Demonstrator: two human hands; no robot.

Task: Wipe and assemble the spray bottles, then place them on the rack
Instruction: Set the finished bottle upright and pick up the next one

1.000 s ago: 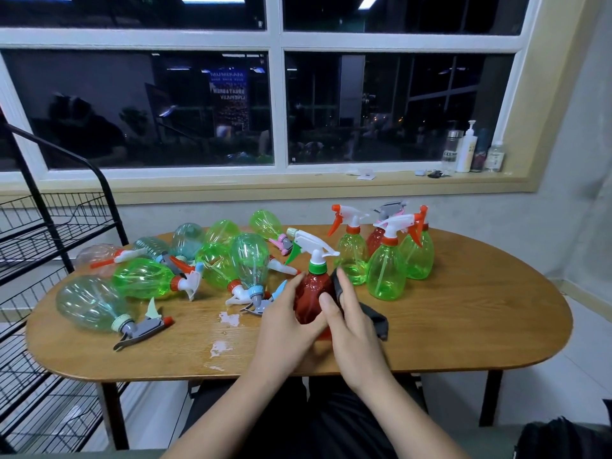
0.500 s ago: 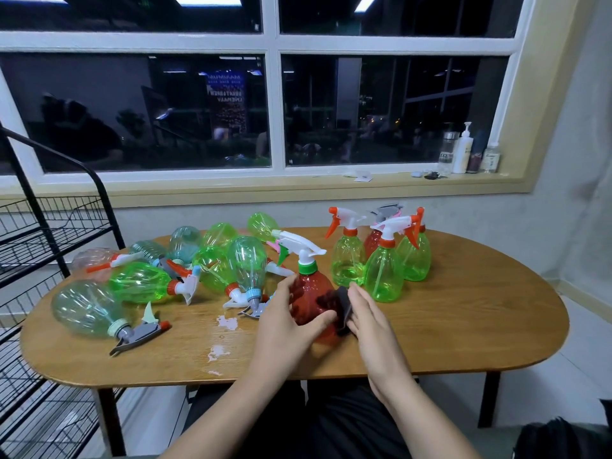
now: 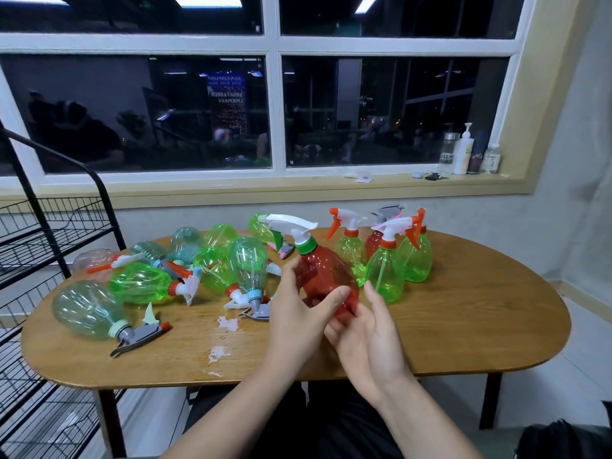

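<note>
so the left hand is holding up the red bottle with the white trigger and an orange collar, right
Not quite: the collar is green, not orange. The head view shows the left hand holding up the red bottle with the white trigger.

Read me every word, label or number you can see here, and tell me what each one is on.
"MAXIMUM" (likely, blurred): top line of the banner seen in the window glass.
Lower lines of the banner: too blurred to read.
Labels on the sill bottles: too small to read.
On the red spray bottle and the green spray bottles: no print visible.
</note>
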